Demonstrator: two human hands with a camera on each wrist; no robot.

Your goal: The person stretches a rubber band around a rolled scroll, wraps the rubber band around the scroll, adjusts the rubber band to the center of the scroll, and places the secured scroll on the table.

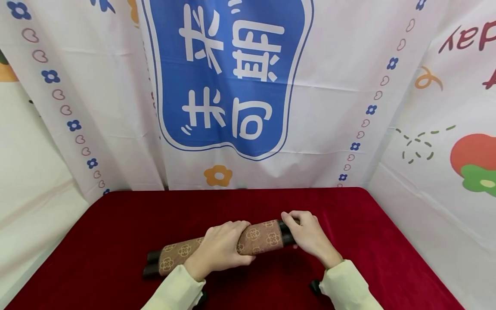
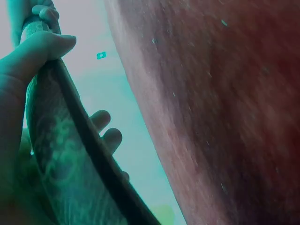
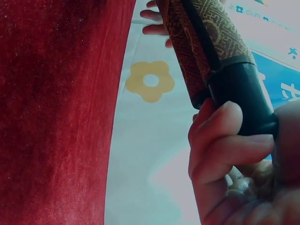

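A long scroll [image 1: 273, 234], wrapped in brown cloth with gold flower shapes, lies across both hands in the head view. Its two rolls run side by side, each with black ends [image 1: 152, 270]. My left hand [image 1: 221, 247] grips it around the middle, palm over the top. At the right end my right hand [image 1: 308, 234] holds the black rod ends. The right wrist view shows those fingers [image 3: 220, 152] curled round one black end [image 3: 241, 96], and the brocade rolls slanting up from it. In the left wrist view the thumb [image 2: 61, 45] lies across the scroll [image 2: 65, 154].
A table with a dark red velvet cover [image 1: 248, 200] lies below the hands. White printed curtains [image 1: 329, 51] hang behind and on both sides. A small black piece [image 1: 315, 286] shows at the right sleeve [image 1: 348, 284].
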